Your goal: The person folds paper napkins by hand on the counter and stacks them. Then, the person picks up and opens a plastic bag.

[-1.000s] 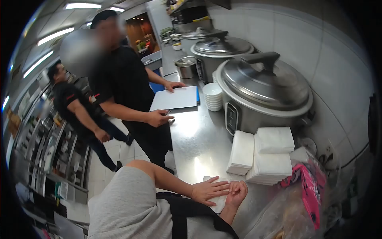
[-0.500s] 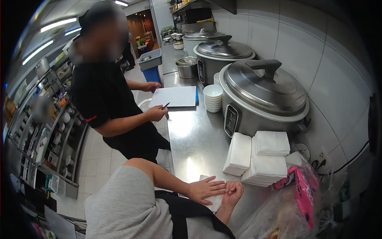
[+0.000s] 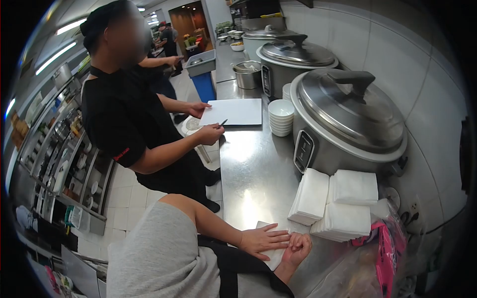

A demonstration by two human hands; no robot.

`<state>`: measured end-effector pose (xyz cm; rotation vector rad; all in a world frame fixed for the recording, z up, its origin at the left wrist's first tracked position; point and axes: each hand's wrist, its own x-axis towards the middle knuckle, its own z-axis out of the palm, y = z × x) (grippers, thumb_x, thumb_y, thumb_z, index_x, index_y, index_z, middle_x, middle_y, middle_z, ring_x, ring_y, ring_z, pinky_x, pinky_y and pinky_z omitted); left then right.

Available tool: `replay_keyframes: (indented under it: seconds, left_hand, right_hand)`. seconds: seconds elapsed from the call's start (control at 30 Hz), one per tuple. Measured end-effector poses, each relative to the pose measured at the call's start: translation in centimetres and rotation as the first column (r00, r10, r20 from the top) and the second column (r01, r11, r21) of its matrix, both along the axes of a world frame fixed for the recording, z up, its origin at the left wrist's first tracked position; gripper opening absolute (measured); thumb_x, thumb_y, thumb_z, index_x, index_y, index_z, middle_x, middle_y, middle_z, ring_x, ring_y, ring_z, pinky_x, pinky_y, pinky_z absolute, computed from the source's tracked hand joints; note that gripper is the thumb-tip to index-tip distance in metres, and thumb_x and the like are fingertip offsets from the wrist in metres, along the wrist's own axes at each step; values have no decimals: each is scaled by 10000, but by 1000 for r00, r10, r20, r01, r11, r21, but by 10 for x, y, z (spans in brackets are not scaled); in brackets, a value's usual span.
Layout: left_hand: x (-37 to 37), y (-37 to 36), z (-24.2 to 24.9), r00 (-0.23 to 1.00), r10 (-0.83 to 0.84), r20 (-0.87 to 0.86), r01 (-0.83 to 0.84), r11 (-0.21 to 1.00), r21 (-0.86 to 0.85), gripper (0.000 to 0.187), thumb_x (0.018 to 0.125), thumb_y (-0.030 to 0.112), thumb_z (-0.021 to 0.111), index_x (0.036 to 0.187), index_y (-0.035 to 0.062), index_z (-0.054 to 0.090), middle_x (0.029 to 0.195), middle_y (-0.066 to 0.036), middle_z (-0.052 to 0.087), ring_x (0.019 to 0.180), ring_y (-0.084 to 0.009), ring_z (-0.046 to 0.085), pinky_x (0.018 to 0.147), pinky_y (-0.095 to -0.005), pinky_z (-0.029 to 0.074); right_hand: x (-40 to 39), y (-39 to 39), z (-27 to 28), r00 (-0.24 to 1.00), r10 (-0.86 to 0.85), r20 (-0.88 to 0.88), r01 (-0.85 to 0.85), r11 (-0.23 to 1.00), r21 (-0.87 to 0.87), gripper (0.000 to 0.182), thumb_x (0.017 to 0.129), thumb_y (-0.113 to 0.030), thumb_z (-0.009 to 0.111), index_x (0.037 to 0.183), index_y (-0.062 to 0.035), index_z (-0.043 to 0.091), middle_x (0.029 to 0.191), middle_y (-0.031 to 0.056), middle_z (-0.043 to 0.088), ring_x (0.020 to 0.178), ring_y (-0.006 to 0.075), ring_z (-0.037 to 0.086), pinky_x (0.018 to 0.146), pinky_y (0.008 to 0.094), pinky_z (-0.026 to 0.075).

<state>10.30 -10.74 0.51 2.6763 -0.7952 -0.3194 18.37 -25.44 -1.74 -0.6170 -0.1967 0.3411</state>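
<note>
Napkin (image 3: 274, 257) lies near the counter's (image 3: 248, 171) front edge, left hand (image 3: 265, 241) flat on it, fingers slightly spread, gripping nothing; right hand (image 3: 298, 246) curls by those fingertips, whether holding anything I can't tell.

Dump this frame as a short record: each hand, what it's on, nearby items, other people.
left hand: flat, fingers spread, on a folded white napkin
right hand: fingers curled, beside the left fingertips; anything inside it is hidden
surface: metal counter
napkin stacks: three, white, beyond the hands
cooker: large, nearest of three, lid on
bowls: white, nested, left of the cooker in view
plastic bag: clear, right of the hands
co-worker: standing across the counter's corner, pen in hand, by a white sheet
</note>
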Motion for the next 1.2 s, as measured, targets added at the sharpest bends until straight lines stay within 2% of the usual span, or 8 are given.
replay_keyframes:
  seconds: [0.23, 0.3, 0.53, 1.13, 1.2]
  left_hand:
    - [0, -1, 3, 999, 9, -37, -8, 1000, 11, 761, 859, 462, 454, 1461, 79, 191, 1509, -197, 163, 1423, -320, 85, 1106, -566, 70]
    - [1, -1, 5, 999, 1, -37, 0, 1000, 17, 762, 858, 458, 458, 1463, 80, 188, 1510, -193, 164, 1423, -320, 85, 1106, -566, 70]
    - [1, -2, 6, 999, 1, -38, 2, 998, 58, 766, 857, 453, 467, 1466, 83, 184, 1512, -182, 165, 1423, -319, 88, 1105, -564, 73]
    - [-2, -2, 0, 998, 17, 64, -18, 1000, 3, 754, 863, 471, 468, 1453, 76, 215, 1500, -180, 194, 1407, -336, 142, 1103, -559, 91]
    - [-3, -1, 0, 998, 18, 68, -18, 1000, 0, 754, 862, 472, 467, 1453, 75, 215, 1499, -181, 195, 1407, -336, 140, 1103, -559, 90]
  right_hand:
    - [-1, 0, 0, 999, -33, -24, 33, 999, 19, 325, 843, -160, 477, 549, -121, 343, 449, 2, 306, 416, 108, 286, 583, 254, 371]
    - [0, -2, -1, 1000, 14, -23, -13, 1000, 26, 325, 839, -165, 484, 549, -122, 345, 449, 4, 310, 419, 108, 284, 603, 255, 378]
    - [1, 0, -4, 1000, 5, -4, -5, 999, 36, 316, 843, -171, 489, 560, -122, 355, 454, 5, 317, 422, 108, 291, 601, 252, 375]
    - [1, 3, -3, 1000, -3, 1, 3, 1000, 25, 317, 852, -161, 487, 566, -116, 358, 457, 7, 334, 415, 105, 306, 515, 243, 329]
    - [1, 4, -1, 1000, -24, -14, 24, 999, 21, 345, 849, -141, 466, 535, -109, 329, 446, 11, 322, 422, 104, 281, 455, 247, 283]
